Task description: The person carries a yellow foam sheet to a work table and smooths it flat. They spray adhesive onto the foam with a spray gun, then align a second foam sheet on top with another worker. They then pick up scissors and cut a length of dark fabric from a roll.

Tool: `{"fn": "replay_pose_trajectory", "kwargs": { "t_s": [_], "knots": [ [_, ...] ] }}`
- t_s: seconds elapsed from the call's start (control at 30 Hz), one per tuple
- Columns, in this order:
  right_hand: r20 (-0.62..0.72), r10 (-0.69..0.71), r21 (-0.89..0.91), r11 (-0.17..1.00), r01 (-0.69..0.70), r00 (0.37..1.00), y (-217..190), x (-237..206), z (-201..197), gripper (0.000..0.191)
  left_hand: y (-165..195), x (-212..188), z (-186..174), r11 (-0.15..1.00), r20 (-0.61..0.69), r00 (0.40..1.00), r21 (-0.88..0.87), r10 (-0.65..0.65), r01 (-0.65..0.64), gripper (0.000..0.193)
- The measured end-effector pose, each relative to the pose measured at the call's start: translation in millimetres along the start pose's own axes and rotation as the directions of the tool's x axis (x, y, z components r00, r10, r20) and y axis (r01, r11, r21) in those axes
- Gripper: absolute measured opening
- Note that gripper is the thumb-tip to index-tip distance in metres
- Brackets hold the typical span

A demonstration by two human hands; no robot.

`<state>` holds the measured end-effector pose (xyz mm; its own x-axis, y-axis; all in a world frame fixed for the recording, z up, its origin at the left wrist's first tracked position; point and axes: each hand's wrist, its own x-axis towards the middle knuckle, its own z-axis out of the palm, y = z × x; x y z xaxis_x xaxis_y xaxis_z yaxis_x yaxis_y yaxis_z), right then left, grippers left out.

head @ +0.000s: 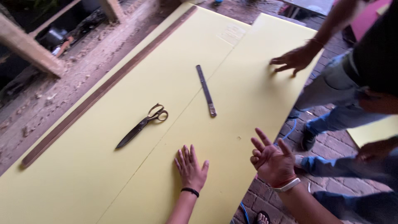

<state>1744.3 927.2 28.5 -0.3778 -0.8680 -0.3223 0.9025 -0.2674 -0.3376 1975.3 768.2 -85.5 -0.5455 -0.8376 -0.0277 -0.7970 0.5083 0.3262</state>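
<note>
My left hand (191,168) lay flat on the upper yellow sheet (244,95), palm down, fingers spread and released, holding nothing. A black band sat on that wrist. My right hand (271,159) was raised off the sheet at its right edge, palm turned up and towards me, fingers loosely curled and half open, grasping nothing. A white band circled that wrist.

The upper sheet lay over a second yellow sheet (83,166), its left edge running diagonally just beside my left hand. Scissors (143,125) rested on the lower sheet, closed, handles pointing up and right, well apart from my left hand. A short ruler (206,90) lay on the upper sheet, beyond my hands, touching neither. A long dark strip (103,89) ran along the far left edge of the lower sheet.

Another person's hand (295,59) pressed on the far right edge of the upper sheet, fingers spread. That person stood to the right on brick paving (331,145), in jeans (336,89). A wooden surface covered in shavings (78,54) bordered the sheets on the left. Nothing lay between my hands and the sheet.
</note>
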Motion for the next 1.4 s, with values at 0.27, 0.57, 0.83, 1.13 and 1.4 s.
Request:
{"fn": "replay_pose_trajectory", "kwargs": {
  "t_s": [0.27, 0.57, 0.83, 1.13, 1.4],
  "knots": [
    [-0.007, 0.039, 0.116, 0.992, -0.038, 0.999, 3.4, -67.9, -63.1, 0.068, 47.7, -42.5, 27.7, 0.976, -0.06, 0.974, 0.024, 0.219, -0.217, 0.102],
    [-0.114, 0.226, -0.18, 0.953, -0.244, 0.967, -44.7, -100.5, -34.3, 0.057, 71.5, -61.5, 14.4, 1.0, 0.033, 0.999, -0.021, 0.012, -0.011, 0.106],
    [0.068, 0.249, 0.07, 0.965, -0.253, 0.966, -57.9, -195.4, -115.4, 0.049, 92.7, -190.1, 38.8, 0.997, -0.121, 0.99, -0.001, 0.076, -0.076, 0.104],
    [-0.09, 0.361, 0.007, 0.932, -0.362, 0.928, -7.1, -203.5, -136.9, 0.04, 75.0, -260.7, 22.0, 0.952, -0.136, 0.99, -0.308, -0.046, 0.002, 0.097],
    [-0.207, 0.361, -0.053, 0.924, -0.379, 0.909, 30.0, -159.8, -95.8, 0.03, -0.5, -179.0, -26.0, 0.942, -0.298, 0.908, -0.249, -0.295, 0.224, 0.082]
  ]
}}
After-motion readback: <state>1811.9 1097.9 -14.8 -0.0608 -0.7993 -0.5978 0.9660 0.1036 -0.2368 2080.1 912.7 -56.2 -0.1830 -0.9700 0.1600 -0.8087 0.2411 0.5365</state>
